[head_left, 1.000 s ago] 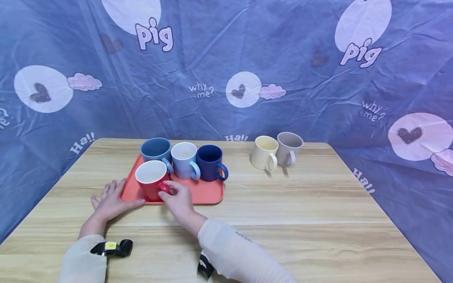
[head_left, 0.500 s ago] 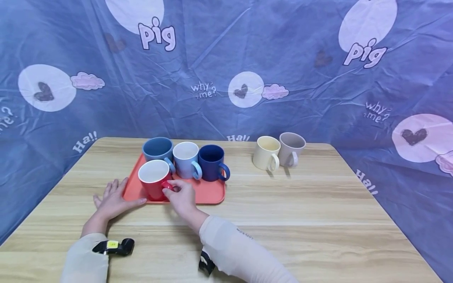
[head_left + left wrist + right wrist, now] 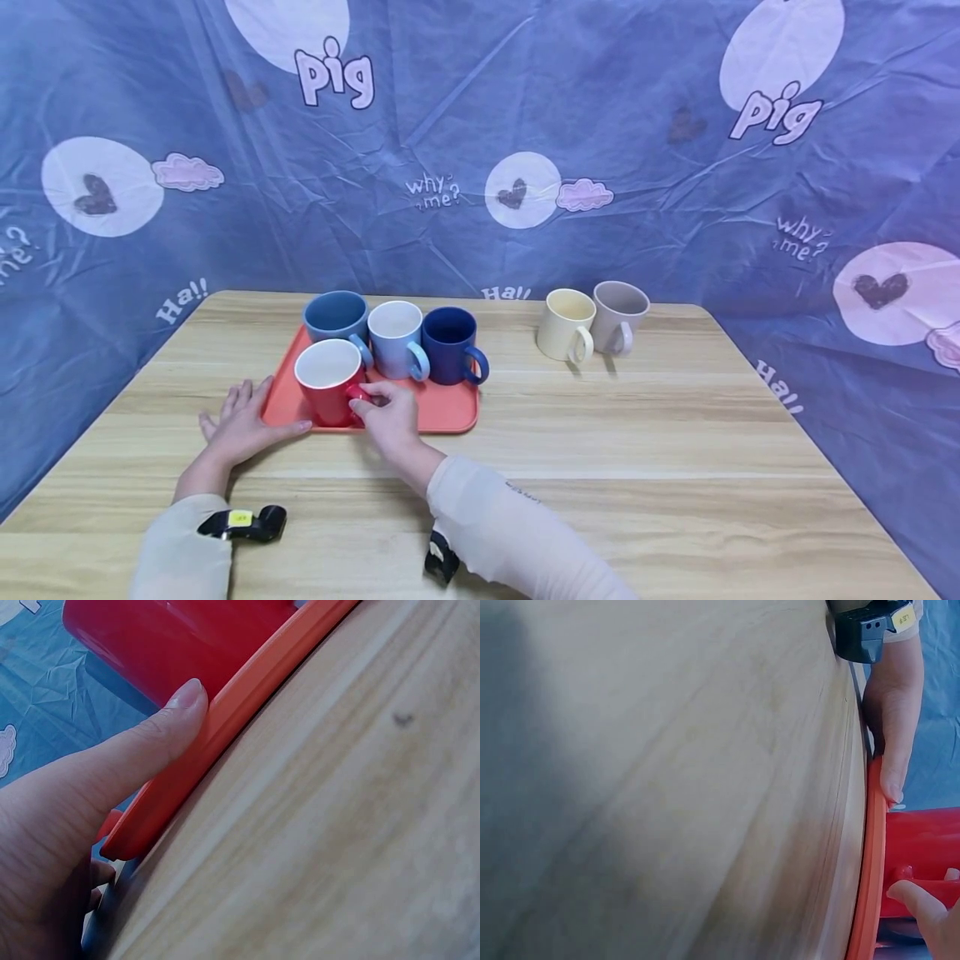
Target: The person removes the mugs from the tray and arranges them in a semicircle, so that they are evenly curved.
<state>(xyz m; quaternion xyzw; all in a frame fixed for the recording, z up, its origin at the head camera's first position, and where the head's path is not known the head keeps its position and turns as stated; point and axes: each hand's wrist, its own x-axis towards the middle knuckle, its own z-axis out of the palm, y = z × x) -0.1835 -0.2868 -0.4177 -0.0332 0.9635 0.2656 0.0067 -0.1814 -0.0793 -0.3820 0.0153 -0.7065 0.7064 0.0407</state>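
Observation:
A red mug (image 3: 330,392) with a white inside stands upright at the front left of the orange-red tray (image 3: 450,415). My right hand (image 3: 393,418) pinches its handle, with the thumb showing against the handle in the right wrist view. At the tray's near left corner, my left hand (image 3: 243,427) lies with fingers spread and the thumb (image 3: 161,735) along the rim, its tip close to the red mug. Behind the red mug stand a teal-blue mug (image 3: 335,314), a light blue mug (image 3: 393,342) and a navy mug (image 3: 447,346), side by side along the back of the tray.
A cream mug (image 3: 564,327) and a grey mug (image 3: 621,312) stand close together at the back right of the wooden table (image 3: 637,467). A blue printed cloth (image 3: 465,100) hangs behind the table. Black cameras are strapped to both wrists.
The whole head view has shifted slightly, so everything appears a little further right. The right hand keeps its hold on the red mug's handle, and the left hand stays at the tray corner.

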